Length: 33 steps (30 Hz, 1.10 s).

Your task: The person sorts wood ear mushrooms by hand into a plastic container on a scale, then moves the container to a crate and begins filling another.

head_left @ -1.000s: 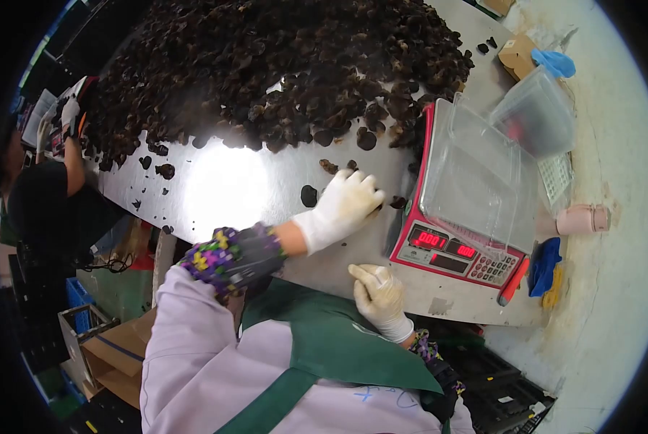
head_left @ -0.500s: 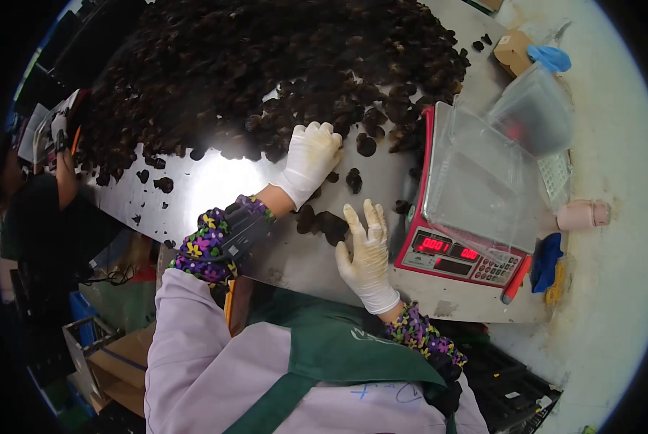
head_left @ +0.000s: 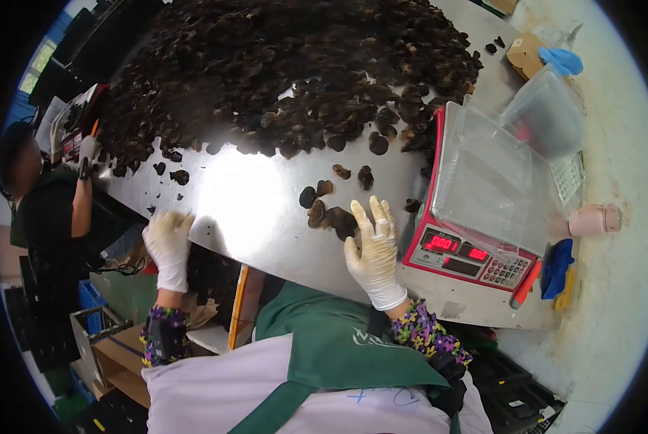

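My left hand [head_left: 168, 249], in a white glove, is at the table's front edge on the left, above a container of dark material [head_left: 214, 278]. Its fingers are curled down, and whatever they may hold is hidden. My right hand [head_left: 374, 257], gloved too, hovers over or rests on the metal table [head_left: 280, 242] with fingers spread and nothing in them. Just left of its fingertips lies a small cluster of dark, mushroom-like pieces [head_left: 340, 221]. Beyond them spreads a large heap of such pieces [head_left: 266, 79].
A red digital scale [head_left: 475, 253] with a clear plastic tray [head_left: 490, 173] stands right of my right hand. Behind it are a clear tub [head_left: 548, 116] and a carton [head_left: 524, 54]. A pink cup [head_left: 595, 220] sits at far right. Another person [head_left: 49, 210] works at left.
My left hand has moved from the heap's edge left and back to the table's front edge, uncovering several pieces. My right hand stays open in nearly the same place.
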### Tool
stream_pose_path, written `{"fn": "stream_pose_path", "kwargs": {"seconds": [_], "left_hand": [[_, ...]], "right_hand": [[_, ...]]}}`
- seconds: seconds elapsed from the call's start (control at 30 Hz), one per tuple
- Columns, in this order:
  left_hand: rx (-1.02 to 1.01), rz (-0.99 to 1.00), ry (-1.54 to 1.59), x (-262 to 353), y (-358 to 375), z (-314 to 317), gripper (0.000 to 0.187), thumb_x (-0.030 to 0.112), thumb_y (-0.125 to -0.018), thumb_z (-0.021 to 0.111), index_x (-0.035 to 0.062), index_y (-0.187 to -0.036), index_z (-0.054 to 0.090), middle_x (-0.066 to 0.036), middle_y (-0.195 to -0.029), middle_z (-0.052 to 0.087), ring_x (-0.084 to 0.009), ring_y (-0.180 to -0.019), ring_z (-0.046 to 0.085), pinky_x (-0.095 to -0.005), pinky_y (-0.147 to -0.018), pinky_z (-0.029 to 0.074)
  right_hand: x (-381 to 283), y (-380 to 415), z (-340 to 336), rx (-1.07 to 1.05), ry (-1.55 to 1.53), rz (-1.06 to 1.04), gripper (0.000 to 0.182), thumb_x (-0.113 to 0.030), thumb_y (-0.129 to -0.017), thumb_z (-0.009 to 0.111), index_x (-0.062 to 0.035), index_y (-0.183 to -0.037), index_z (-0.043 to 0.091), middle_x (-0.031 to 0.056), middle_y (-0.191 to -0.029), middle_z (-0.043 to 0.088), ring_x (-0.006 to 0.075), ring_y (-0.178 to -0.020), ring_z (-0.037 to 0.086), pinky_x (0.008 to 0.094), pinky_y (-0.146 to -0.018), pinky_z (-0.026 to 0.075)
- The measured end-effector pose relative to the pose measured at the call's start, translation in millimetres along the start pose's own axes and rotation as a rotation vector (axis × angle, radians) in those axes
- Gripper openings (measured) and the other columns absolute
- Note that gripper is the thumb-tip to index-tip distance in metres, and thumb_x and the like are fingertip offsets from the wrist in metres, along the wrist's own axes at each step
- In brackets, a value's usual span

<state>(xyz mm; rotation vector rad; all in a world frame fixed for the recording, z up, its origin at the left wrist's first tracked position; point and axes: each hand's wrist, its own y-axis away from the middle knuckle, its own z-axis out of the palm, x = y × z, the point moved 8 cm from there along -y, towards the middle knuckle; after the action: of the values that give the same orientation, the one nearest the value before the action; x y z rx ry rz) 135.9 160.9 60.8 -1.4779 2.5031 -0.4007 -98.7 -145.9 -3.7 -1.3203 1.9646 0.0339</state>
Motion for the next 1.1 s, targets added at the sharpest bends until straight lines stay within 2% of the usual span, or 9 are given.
{"fn": "stream_pose_path", "kwargs": {"seconds": [0.1, 0.13, 0.23, 0.37, 0.53, 0.73, 0.83, 0.97, 1.1], "left_hand": [[-0.15, -0.306, 0.036, -71, 39, 8, 0.018, 0.031, -0.089, 0.071, 0.0132, -0.085, 0.069, -0.006, -0.078, 0.068, -0.0307, -0.073, 0.065, -0.0419, -0.065, 0.047], [0.059, -0.168, 0.085, -63, 40, -5, 0.019, 0.031, -0.095, 0.066, 0.013, -0.093, 0.072, -0.011, -0.079, 0.07, -0.0319, -0.072, 0.067, -0.0429, -0.065, 0.05], [-0.041, -0.358, 0.128, -41, 24, 2, 0.022, 0.032, -0.097, 0.061, 0.014, -0.1, 0.072, -0.015, -0.081, 0.07, -0.0363, -0.077, 0.068, -0.0468, -0.068, 0.051], [0.051, 0.034, 0.668, 65, -47, 15, 0.03, 0.01, -0.095, 0.065, 0.0114, -0.125, 0.068, -0.013, -0.098, 0.073, -0.0231, -0.077, 0.07, -0.0348, -0.071, 0.053], [0.052, 0.439, 0.534, 213, -119, 36, 0.063, 0.019, -0.077, 0.079, 0.0155, -0.137, 0.06, -0.017, -0.126, 0.062, -0.0377, -0.114, 0.058, -0.0439, -0.097, 0.049], [-0.263, 0.784, 0.476, 284, -58, 38, 0.022, 0.034, -0.086, 0.073, 0.0185, -0.102, 0.071, -0.005, -0.086, 0.065, -0.025, -0.079, 0.068, -0.0377, -0.068, 0.054], [-0.583, 0.531, 0.778, 270, -59, 44, 0.022, 0.036, -0.086, 0.072, 0.0151, -0.095, 0.071, -0.008, -0.088, 0.068, -0.0281, -0.084, 0.068, -0.0401, -0.073, 0.055], [-0.01, 0.483, 0.676, 256, -124, 38, 0.017, 0.008, -0.085, 0.068, 0.0118, -0.101, 0.073, -0.009, -0.093, 0.067, -0.0279, -0.085, 0.068, -0.0395, -0.078, 0.055], [0.049, 0.62, 0.49, 269, -158, 76, 0.021, 0.009, -0.082, 0.069, 0.0131, -0.102, 0.073, -0.007, -0.101, 0.066, -0.0284, -0.089, 0.066, -0.0414, -0.079, 0.054]], "right_hand": [[-3, -1, 0, -0.01, 0.01, -0.011, 0.067, -0.009, -0.08, 0.066, -0.0109, -0.145, 0.051, 0.0255, -0.145, 0.043, 0.0482, -0.135, 0.039, 0.056, -0.114, 0.034], [-3, -1, 0, -0.011, 0.014, -0.012, 0.067, -0.009, -0.08, 0.065, -0.0105, -0.145, 0.051, 0.0255, -0.144, 0.043, 0.0482, -0.135, 0.039, 0.056, -0.114, 0.034], [-3, 0, 0, -0.009, 0.012, -0.016, 0.067, -0.008, -0.08, 0.065, -0.0097, -0.145, 0.051, 0.0255, -0.144, 0.043, 0.0481, -0.135, 0.039, 0.0559, -0.114, 0.033], [-2, -1, 0, -0.001, 0.025, -0.014, 0.066, -0.008, -0.079, 0.065, -0.0093, -0.144, 0.051, 0.0254, -0.144, 0.043, 0.0477, -0.135, 0.039, 0.0557, -0.114, 0.033], [0, -1, 0, 0.005, 0.026, 0.0, 0.067, -0.007, -0.08, 0.065, -0.0093, -0.145, 0.051, 0.0252, -0.144, 0.043, 0.0475, -0.135, 0.039, 0.0552, -0.115, 0.033], [1, -1, -2, -0.002, 0.022, 0.029, 0.067, -0.006, -0.079, 0.066, -0.0095, -0.145, 0.051, 0.0247, -0.146, 0.043, 0.0463, -0.136, 0.039, 0.0532, -0.115, 0.032], [1, -2, -1, -0.026, 0.007, 0.043, 0.069, -0.004, -0.078, 0.067, -0.0099, -0.145, 0.052, 0.0237, -0.147, 0.043, 0.0448, -0.138, 0.039, 0.0511, -0.116, 0.032], [0, -3, 0, -0.029, 0.003, 0.025, 0.066, -0.008, -0.08, 0.066, -0.0104, -0.145, 0.052, 0.0241, -0.145, 0.044, 0.0461, -0.134, 0.042, 0.0541, -0.114, 0.034], [0, -2, -1, -0.01, 0.006, 0.029, 0.066, -0.007, -0.08, 0.066, -0.0111, -0.144, 0.053, 0.0235, -0.145, 0.045, 0.0457, -0.134, 0.042, 0.0534, -0.114, 0.034]]}}
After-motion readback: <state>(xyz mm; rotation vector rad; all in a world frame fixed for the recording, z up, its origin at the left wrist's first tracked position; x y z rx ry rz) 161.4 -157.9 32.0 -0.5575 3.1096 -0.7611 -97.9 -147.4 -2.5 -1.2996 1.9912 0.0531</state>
